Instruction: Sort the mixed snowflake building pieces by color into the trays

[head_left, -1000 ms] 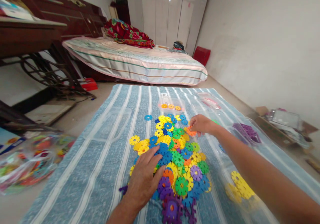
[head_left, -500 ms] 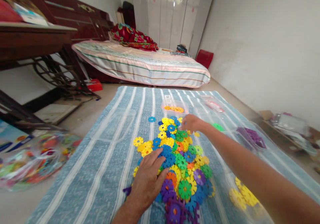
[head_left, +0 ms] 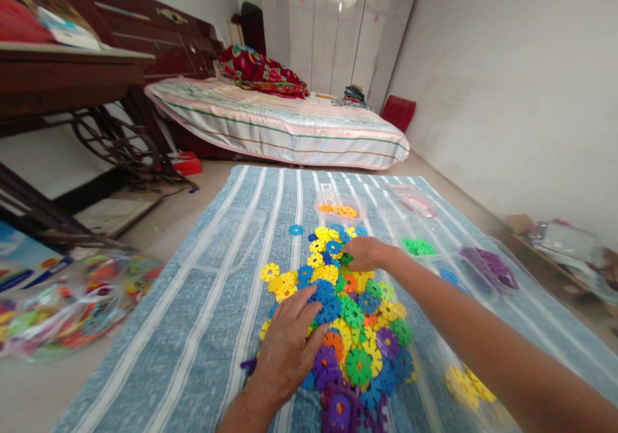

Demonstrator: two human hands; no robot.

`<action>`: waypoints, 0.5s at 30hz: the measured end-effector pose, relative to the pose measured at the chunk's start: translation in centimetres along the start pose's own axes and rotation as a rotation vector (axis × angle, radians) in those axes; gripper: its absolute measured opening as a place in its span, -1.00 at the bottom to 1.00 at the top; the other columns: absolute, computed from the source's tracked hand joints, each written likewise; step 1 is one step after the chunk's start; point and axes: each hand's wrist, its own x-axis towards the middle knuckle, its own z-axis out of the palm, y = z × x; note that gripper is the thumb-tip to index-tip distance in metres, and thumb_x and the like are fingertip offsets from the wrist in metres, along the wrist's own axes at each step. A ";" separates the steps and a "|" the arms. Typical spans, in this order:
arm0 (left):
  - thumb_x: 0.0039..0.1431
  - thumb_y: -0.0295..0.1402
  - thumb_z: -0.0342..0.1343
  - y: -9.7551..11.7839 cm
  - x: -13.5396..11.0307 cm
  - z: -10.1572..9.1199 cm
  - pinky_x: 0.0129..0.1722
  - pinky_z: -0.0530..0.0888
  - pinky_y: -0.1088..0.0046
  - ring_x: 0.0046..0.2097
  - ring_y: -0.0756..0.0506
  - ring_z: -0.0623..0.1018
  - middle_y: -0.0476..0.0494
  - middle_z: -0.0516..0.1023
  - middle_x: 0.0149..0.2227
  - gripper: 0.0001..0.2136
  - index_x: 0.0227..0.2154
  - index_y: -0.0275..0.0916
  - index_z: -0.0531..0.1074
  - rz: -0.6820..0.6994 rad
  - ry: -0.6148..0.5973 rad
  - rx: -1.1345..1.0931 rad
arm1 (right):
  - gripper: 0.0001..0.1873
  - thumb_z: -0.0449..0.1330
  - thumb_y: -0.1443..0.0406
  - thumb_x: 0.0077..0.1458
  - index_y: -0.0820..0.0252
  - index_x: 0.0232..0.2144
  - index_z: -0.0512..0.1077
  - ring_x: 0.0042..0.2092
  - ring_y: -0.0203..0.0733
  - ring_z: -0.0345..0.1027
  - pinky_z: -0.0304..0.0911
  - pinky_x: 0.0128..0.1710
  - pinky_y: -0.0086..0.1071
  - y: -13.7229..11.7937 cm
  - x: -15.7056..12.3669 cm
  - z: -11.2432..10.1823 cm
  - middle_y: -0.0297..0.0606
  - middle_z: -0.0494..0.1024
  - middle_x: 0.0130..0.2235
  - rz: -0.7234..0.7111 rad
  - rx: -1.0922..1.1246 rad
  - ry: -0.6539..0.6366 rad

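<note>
A heap of plastic snowflake building discs in yellow, blue, green, orange and purple lies on the striped mat [head_left: 159, 349]. My left hand [head_left: 290, 340] rests on the heap's left side, fingers spread and flat over several blue discs [head_left: 324, 298]. At the far end of the heap, my right hand [head_left: 364, 253] reaches down with its fingers bent together. Close to those fingertips is a green disc [head_left: 346, 260]; whether they grip anything is hidden. A purple square piece [head_left: 340, 408] lies at the heap's near end.
Beyond the heap stands a clear box with orange discs [head_left: 344, 211]. To the right, clear boxes hold green pieces [head_left: 419, 247], blue pieces [head_left: 449, 276], purple pieces [head_left: 492, 266] and yellow discs [head_left: 466, 385]. A clear container [head_left: 224, 240] sits left. A plastic bag of colourful pieces [head_left: 72, 304] lies beside the mat.
My right hand has come down and slightly nearer at the far end of the heap, covering some green discs. My left hand stays in place. The view has shifted slightly.
</note>
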 end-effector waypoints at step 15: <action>0.12 -0.30 0.03 0.1 0.0 -0.1 -0.01 0.41 0.17 0.03 -0.18 0.42 -0.24 0.41 0.03 -0.78 -0.17 -0.20 0.38 -0.005 -0.020 0.018 | -0.71 -0.05 0.37 0.03 0.29 -0.37 0.48 -0.24 -0.15 0.40 0.20 -0.32 -0.43 1.6 0.0 -0.2 -0.12 0.55 -0.27 0.047 0.119 0.163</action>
